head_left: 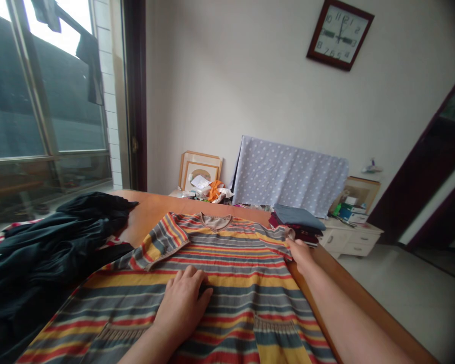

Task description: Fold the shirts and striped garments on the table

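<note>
A striped short-sleeved dress (220,288) in red, yellow, grey and dark green lies spread flat, its round neckline at the far end. Two pockets with gathered edges show on its lower front. My left hand (185,298) rests palm down on the middle of the fabric, fingers slightly bent and holding nothing. At the far right, my right hand (301,255) pinches the cuff of the right-side sleeve; the fingertips are partly hidden.
The dress lies on a wooden table (151,199). Dark clothes (56,253) are heaped at the left. A stack of folded clothes (298,222) sits just beyond my right hand. Behind are a polka-dot cloth (288,174), a white cabinet (351,237) and picture frames (200,164).
</note>
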Action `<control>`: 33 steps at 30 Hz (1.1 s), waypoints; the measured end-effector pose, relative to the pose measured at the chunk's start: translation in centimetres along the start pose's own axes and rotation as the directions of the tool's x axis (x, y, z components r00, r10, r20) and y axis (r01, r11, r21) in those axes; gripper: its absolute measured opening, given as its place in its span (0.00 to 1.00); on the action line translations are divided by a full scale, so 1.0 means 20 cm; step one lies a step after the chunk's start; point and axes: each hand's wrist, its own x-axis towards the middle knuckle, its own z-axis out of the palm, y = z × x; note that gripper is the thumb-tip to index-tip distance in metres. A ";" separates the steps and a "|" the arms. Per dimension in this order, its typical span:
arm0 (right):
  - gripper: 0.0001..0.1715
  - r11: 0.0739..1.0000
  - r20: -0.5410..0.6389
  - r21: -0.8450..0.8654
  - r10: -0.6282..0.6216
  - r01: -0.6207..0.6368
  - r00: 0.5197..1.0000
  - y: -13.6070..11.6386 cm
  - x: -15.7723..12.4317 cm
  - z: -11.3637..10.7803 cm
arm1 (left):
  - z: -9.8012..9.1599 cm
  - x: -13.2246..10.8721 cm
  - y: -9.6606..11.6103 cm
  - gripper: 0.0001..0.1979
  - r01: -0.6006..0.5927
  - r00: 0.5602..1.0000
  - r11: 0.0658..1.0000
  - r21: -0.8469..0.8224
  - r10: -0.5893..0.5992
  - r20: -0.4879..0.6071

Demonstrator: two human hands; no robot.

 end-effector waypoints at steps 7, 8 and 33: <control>0.22 0.937 0.009 -0.302 -0.178 0.173 0.984 -0.12 -0.04 -0.02 | 0.01 0.01 0.00 0.09 0.002 1.000 1.000 0.004 -0.002 -0.002; 0.24 0.914 0.053 -0.324 -0.238 0.242 0.970 -0.15 -0.06 -0.02 | 0.01 0.01 0.00 0.09 0.003 1.000 1.000 0.005 -0.003 -0.001; 0.14 0.828 0.710 -0.219 -0.228 0.516 0.667 -0.12 -0.33 0.05 | 0.01 0.01 0.00 0.10 0.013 1.000 1.000 0.026 -0.013 0.004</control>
